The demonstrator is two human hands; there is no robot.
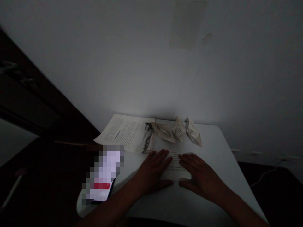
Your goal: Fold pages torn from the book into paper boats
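A sheet of printed paper [174, 162] lies on the white table, partly covered by both hands. My left hand [157, 168] rests flat on its left side, fingers stretched out and thumb pointing right. Over the right side, my right hand [197, 171] lies flat in the same way, thumb pointing left. Just beyond the fingertips stand three folded paper boats: a left one [163, 131], a middle one [179, 130] and a right one [194, 132]. They are made of printed paper. How the sheet's edges lie under the hands is hard to see in the dim light.
An open book [125, 132] lies at the table's back left, with a dark picture along its right side. A lit phone [104, 176], its screen blurred, lies at the left edge of the white table [213, 138]. Behind rises a wall [142, 78]; a cable [265, 175] runs at right.
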